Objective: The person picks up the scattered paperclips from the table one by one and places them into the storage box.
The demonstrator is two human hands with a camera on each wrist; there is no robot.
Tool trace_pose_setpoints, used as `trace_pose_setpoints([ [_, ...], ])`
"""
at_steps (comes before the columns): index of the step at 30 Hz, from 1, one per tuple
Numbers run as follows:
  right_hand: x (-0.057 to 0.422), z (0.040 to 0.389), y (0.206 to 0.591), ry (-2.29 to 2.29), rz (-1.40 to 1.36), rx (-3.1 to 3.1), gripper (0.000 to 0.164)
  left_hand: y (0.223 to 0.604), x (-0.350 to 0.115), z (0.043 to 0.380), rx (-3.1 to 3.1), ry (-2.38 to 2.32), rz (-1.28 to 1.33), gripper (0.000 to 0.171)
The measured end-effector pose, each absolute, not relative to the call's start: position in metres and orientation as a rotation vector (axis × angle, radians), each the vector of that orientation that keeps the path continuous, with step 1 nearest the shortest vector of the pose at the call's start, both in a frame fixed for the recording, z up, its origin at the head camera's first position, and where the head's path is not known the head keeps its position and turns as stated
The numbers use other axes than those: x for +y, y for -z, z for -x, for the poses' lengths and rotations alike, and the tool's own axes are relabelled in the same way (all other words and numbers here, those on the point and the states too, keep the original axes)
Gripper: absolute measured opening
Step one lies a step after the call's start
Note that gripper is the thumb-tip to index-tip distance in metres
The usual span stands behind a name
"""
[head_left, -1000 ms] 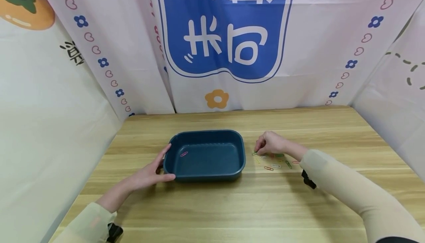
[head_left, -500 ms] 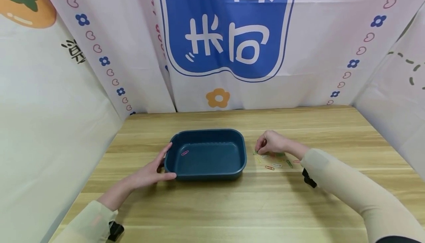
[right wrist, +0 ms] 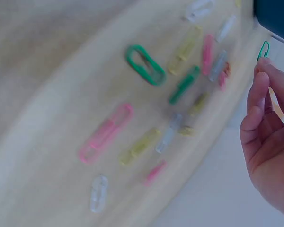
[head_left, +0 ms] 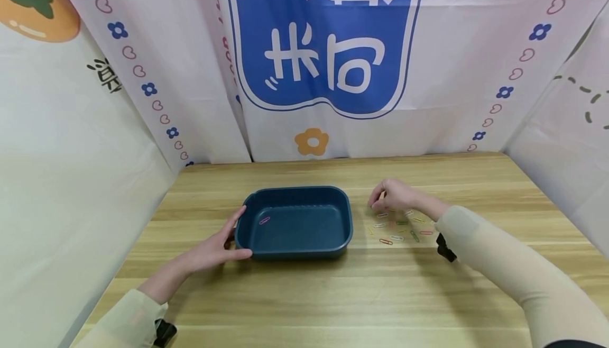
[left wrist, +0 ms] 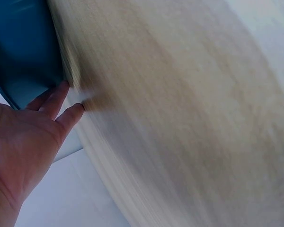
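Note:
My left hand [head_left: 211, 253] touches the left end of a dark blue rectangular tray [head_left: 300, 255], its fingers and thumb extended and spread along that end. In the left wrist view the fingertips of this hand [left wrist: 31, 135] lie against the tray's wall [left wrist: 31, 52]. A pink paper clip [head_left: 264, 220] lies inside the tray. Right of the tray, my right hand [head_left: 398, 194] is raised just above a scatter of paper clips. Thumb and forefinger of this hand [right wrist: 274, 137] pinch a green paper clip [right wrist: 263, 49], clearest in the right wrist view.
Several loose paper clips in pink, yellow, white and green lie on the wooden table, among them a red clip [head_left: 386, 241] and a green clip [right wrist: 145, 65]. A printed cloth [head_left: 452, 73] hangs behind the table, with white cloth at both sides.
My right hand has lifted off the table with the green paper clip and shifted slightly away from me, uncovering more clips. The left hand and tray stay in place.

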State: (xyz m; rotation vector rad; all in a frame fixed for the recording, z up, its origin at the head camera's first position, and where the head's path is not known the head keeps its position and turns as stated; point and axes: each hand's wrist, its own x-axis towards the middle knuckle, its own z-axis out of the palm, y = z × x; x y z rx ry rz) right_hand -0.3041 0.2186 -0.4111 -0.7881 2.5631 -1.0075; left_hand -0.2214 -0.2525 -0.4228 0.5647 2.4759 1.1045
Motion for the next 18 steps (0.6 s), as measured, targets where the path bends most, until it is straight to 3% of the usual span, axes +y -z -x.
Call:
trace_pose_setpoints([
  [18, 0.209, 0.311, 0.356, 0.948, 0.896, 2.597, 0.005, 0.424, -0.253, 0.222, 2.475, -1.101, -0.579, 0.097],
])
